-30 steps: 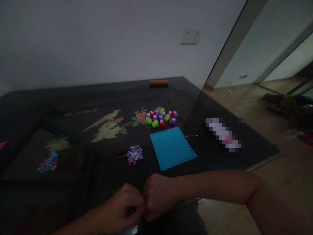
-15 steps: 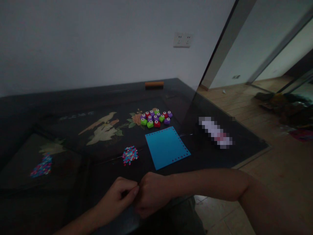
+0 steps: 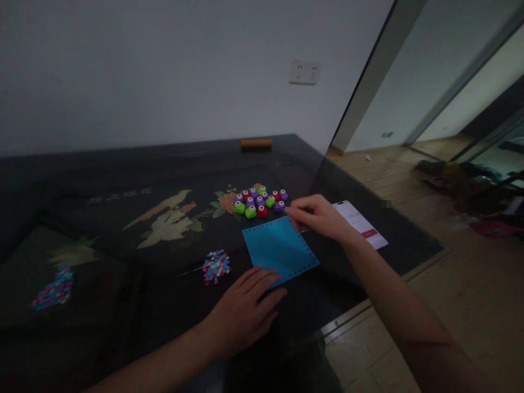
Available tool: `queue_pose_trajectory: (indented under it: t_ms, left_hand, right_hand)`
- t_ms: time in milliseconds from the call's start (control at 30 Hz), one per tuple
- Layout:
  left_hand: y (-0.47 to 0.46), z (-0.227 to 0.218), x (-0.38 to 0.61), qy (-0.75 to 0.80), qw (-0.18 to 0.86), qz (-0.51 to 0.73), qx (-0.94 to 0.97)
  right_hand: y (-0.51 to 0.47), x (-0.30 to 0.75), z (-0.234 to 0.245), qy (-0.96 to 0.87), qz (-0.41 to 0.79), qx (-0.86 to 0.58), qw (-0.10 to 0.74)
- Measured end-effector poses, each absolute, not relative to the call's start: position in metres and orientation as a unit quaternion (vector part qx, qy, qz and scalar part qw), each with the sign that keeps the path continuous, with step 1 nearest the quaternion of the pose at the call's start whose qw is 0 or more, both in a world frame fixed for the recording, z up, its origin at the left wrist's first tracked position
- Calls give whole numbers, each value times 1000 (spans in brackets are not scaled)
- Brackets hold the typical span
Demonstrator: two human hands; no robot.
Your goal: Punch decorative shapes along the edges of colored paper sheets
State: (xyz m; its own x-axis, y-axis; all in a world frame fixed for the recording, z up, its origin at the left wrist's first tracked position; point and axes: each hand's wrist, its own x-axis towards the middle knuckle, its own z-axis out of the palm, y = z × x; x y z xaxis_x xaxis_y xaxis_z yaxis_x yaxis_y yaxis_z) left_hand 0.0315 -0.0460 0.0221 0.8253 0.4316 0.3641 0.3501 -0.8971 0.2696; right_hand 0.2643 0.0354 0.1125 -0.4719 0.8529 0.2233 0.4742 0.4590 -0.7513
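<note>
A blue square sheet of paper [image 3: 278, 245] lies on the dark table, with small holes along its top, right and bottom edges. My left hand [image 3: 249, 305] rests with its fingers stretched out over the sheet's near left corner. At the far right corner is my right hand [image 3: 315, 215], thumb and fingers pinched together; what they hold, if anything, is hidden. Just left of those fingertips sits a purple craft punch [image 3: 279, 206], part of a cluster of red, green and purple craft punches [image 3: 260, 201] behind the sheet.
Small coloured paper bits [image 3: 216, 266] are piled left of the sheet. A phone [image 3: 360, 224] lies right of it, partly behind my right forearm. An orange-brown bar [image 3: 256, 143] stands near the wall. The table's right edge [image 3: 413, 226] drops to a tiled floor.
My hands were together at the near edge and have parted. The left has moved onto the sheet's near corner; the right has reached forward to its far right corner.
</note>
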Motion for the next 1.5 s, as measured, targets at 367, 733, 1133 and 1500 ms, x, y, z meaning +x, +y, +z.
queue_pose_trajectory:
  t_ms: [367, 733, 1133, 1500]
  left_hand:
    - [-42, 10, 24, 233, 140, 111, 956]
    - [-44, 11, 24, 231, 131, 99, 959]
    - [-42, 15, 27, 231, 139, 88, 959]
    - [-43, 18, 27, 235, 137, 77, 959]
  right_hand:
    - [91, 290, 17, -754, 132, -579, 281]
    - [86, 282, 20, -800, 98, -548, 223]
    - [86, 273, 13, -822, 85, -533, 183]
    - [81, 267, 18, -810, 105, -537, 210]
